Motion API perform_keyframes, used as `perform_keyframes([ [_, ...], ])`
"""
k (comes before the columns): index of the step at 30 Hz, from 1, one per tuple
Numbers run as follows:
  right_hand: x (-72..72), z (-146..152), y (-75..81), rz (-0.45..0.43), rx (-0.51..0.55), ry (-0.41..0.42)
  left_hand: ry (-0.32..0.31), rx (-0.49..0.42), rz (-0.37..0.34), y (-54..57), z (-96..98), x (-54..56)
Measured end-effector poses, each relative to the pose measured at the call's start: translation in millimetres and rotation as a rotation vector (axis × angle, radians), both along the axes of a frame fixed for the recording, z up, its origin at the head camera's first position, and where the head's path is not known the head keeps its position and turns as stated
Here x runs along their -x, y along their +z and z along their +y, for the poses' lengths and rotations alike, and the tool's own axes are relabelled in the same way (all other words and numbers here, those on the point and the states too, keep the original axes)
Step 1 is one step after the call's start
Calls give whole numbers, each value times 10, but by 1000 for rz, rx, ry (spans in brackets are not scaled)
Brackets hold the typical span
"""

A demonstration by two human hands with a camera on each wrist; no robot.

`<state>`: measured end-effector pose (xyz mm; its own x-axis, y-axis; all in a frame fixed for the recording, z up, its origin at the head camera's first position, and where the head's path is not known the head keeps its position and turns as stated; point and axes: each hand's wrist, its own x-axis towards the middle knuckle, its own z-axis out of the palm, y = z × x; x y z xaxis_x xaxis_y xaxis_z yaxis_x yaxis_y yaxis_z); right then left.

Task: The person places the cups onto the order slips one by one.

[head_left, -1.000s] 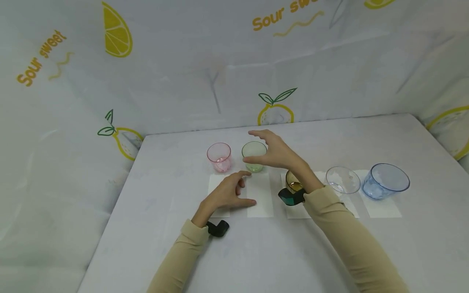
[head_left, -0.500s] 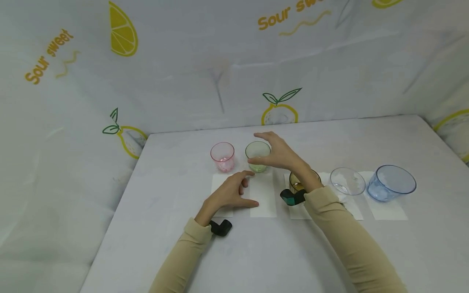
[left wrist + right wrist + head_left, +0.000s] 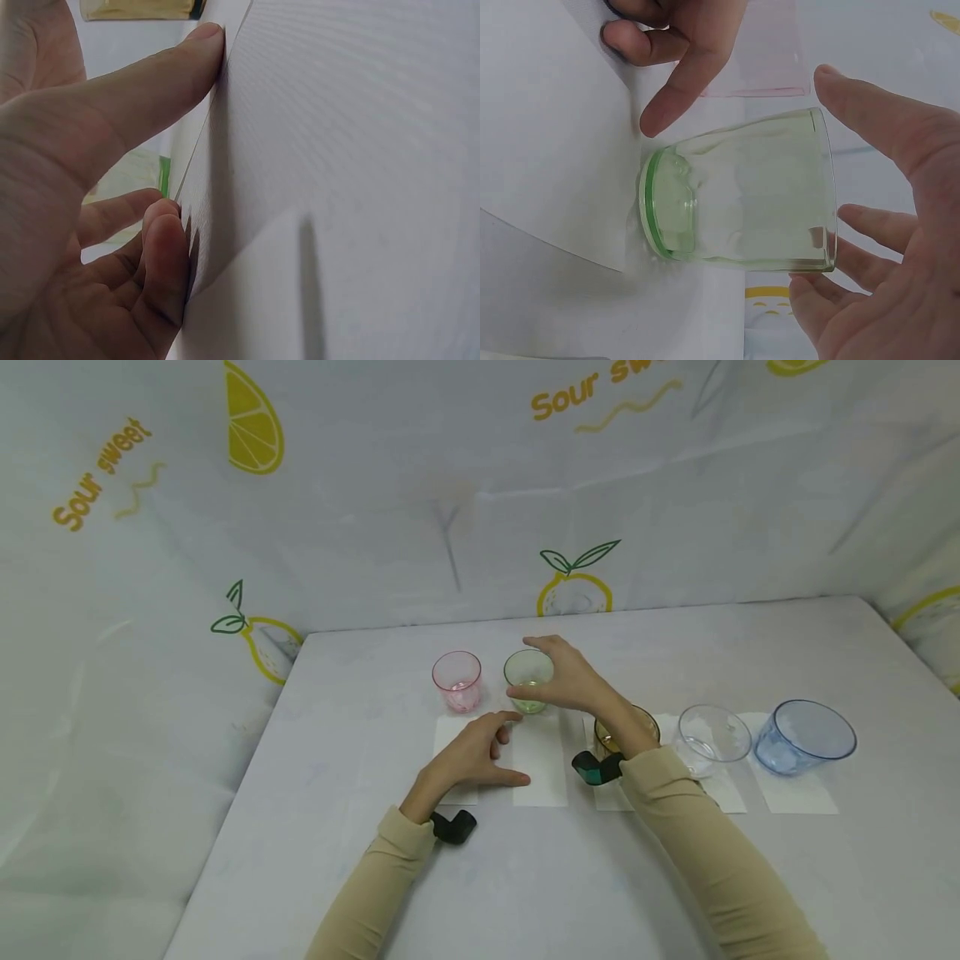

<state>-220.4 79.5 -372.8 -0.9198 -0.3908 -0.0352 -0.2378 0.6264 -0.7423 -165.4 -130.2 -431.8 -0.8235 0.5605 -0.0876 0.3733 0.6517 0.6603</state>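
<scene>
A green-tinted glass tumbler [image 3: 522, 670] stands upright behind a white paper strip [image 3: 542, 764]. My right hand [image 3: 567, 679] hovers around its rim, thumb and fingers spread apart; in the right wrist view the thumb and fingers flank the mouth of the green glass [image 3: 754, 195]. My left hand [image 3: 474, 755] rests over the paper strips, with thumb and index finger parted and nothing between them. Its thumb tip [image 3: 204, 46] lies at a paper edge in the left wrist view, its other fingers partly bent. The left index fingertip comes close to the green glass's base.
A pink glass [image 3: 457, 678] stands left of the green one. To the right, an amber glass [image 3: 605, 742], partly hidden by my right wrist, a clear glass [image 3: 712, 735] and a blue glass [image 3: 806, 735] stand on paper strips. A lemon-print cloth [image 3: 337, 527] hangs behind the table.
My right hand has come slightly lower and closer around the green glass's rim. The whole head view has shifted a little; the left hand and the glasses keep their places.
</scene>
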Motion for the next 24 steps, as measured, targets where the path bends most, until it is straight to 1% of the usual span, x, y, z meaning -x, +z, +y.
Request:
perform_keyframes([
  [7,-7,-18,0,-22,-19,-3,-10,18,-6,1,-1,20],
  [14,-25,-27,2,-40,-16,-6,-16,23,-12,19,0,27],
  [24,-36,-24,-13,-26,-32,-23,-40,35,-5,45,-7,27],
])
